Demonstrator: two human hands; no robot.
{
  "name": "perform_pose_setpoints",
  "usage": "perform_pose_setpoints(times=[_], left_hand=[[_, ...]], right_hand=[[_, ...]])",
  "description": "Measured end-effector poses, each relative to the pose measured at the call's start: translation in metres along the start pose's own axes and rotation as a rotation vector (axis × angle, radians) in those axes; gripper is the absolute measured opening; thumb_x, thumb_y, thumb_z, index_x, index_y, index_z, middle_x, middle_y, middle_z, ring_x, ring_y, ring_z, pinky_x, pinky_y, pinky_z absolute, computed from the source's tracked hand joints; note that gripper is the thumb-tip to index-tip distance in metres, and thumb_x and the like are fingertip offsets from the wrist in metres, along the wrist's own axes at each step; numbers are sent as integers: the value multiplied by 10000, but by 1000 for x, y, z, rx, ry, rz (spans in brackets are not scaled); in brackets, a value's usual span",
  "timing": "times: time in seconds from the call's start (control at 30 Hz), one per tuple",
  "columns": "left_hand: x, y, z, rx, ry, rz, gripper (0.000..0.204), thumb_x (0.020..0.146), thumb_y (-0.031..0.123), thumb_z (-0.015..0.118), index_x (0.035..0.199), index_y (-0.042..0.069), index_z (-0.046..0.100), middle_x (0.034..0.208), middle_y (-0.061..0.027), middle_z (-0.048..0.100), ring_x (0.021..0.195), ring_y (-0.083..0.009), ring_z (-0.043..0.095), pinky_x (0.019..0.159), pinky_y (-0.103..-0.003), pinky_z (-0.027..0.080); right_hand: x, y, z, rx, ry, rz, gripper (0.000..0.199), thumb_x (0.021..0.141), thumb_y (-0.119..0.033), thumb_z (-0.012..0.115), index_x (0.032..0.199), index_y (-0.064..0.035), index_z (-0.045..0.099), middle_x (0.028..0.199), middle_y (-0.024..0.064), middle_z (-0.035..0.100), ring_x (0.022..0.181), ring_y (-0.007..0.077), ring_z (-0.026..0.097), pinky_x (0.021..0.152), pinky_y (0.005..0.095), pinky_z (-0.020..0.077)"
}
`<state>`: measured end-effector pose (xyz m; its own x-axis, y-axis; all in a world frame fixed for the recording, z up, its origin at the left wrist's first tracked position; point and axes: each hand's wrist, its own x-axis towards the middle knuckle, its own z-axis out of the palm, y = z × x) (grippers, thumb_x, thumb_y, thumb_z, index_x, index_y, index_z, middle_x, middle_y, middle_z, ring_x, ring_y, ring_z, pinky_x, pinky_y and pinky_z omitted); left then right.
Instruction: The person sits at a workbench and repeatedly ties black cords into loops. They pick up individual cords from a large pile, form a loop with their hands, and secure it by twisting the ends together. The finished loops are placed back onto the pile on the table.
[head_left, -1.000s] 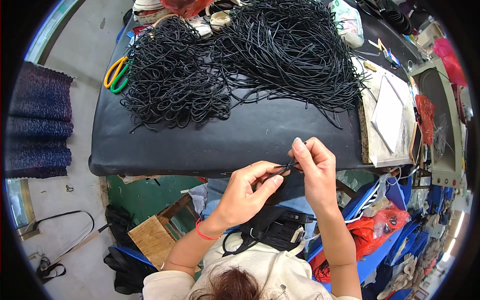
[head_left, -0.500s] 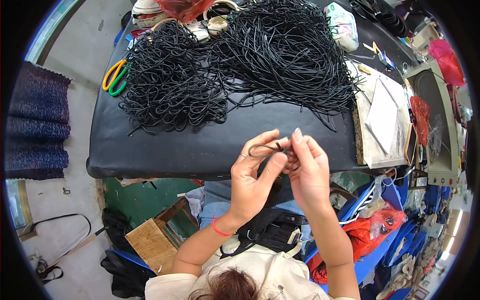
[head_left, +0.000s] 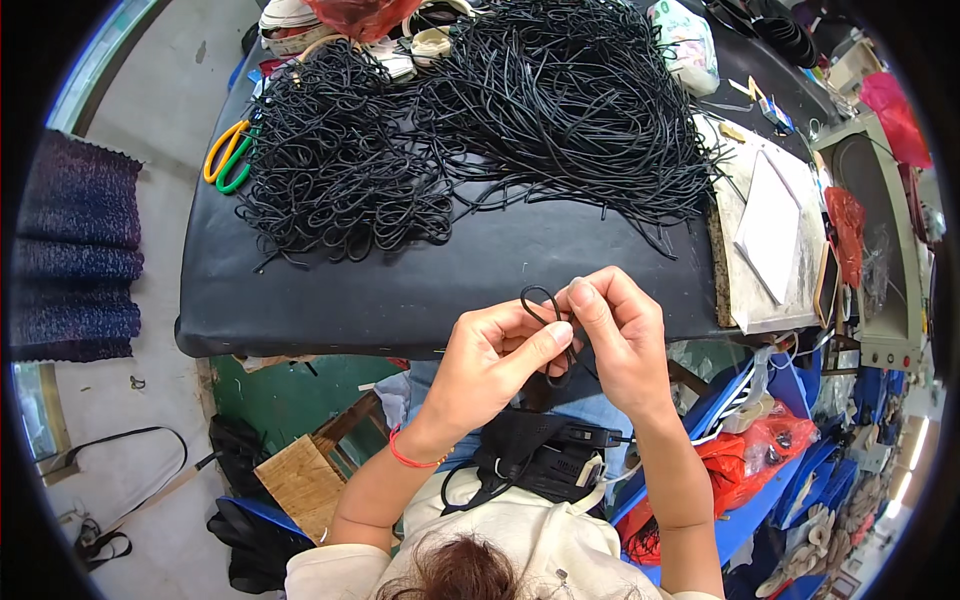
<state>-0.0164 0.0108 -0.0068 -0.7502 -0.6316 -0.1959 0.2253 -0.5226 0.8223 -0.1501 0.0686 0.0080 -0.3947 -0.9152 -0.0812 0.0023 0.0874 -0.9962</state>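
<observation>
A thin black cord point(head_left: 541, 293) is bent into a small loop between my two hands, just in front of the table's near edge. My left hand point(head_left: 500, 350) pinches it between thumb and fingers, with the loop standing above the thumb. My right hand point(head_left: 620, 330) grips the same cord beside it, thumb and forefinger pressed together. A lower curl of the cord hangs under my fingers; the crossing itself is partly hidden by them. Beyond lie a pile of looped black cords point(head_left: 345, 170) at the left and a larger heap of long black cords point(head_left: 580, 120) at the right.
The black-covered table point(head_left: 300, 310) spreads ahead. Scissors with yellow and green handles point(head_left: 232, 160) lie at its left. A worn board point(head_left: 735, 255) carrying a white sheet point(head_left: 768, 225) sits at the right. A wooden stool point(head_left: 300, 485) and a red plastic bag point(head_left: 770, 450) are below.
My hands have shifted slightly down and drawn closer around the cord. The loop, which lay sideways over the left fingers, now stands upright between both hands, with a curl below it.
</observation>
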Motion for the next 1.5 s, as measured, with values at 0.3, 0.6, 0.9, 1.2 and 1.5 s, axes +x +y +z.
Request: perform_pose_setpoints(times=[0.3,0.6,0.9,1.2,1.5], left_hand=[[1,-9,-3,-152,161,33,147,857,63,587,990,5,605,873,-68,646,728,-99,603,674,-250,516],[-3,-11,4,-23,217,109,158,851,78,607,951,-44,605,838,-89,649,720,-114,624,665,-240,540],[-3,-27,13,191,350,180,181,866,138,604,893,-41,606,758,-81,652,673,-97,616,606,-223,509],[-2,-16,13,167,298,109,198,875,171,596,879,-26,617,746,-64,643,654,-85,599,608,-216,498],[-4,-14,4,146,203,32,220,895,181,562,959,-24,610,793,-80,646,677,-98,608,629,-225,506]], right_hand=[[14,-10,9,66,171,-14,226,918,-180,518,1045,5,495,854,59,597,712,72,546,637,208,455],[-16,-7,-6,3,11,111,142,834,-62,623,930,36,583,810,28,613,732,60,553,662,198,457],[-18,-6,-14,3,-93,124,139,859,-54,573,960,39,595,829,31,614,770,68,541,702,226,447],[-9,3,-33,335,-99,327,251,896,-213,555,995,11,612,746,-18,561,657,33,462,601,181,382],[-12,2,-19,84,-25,213,167,869,-165,605,851,1,610,695,-36,555,640,23,467,578,185,392]])
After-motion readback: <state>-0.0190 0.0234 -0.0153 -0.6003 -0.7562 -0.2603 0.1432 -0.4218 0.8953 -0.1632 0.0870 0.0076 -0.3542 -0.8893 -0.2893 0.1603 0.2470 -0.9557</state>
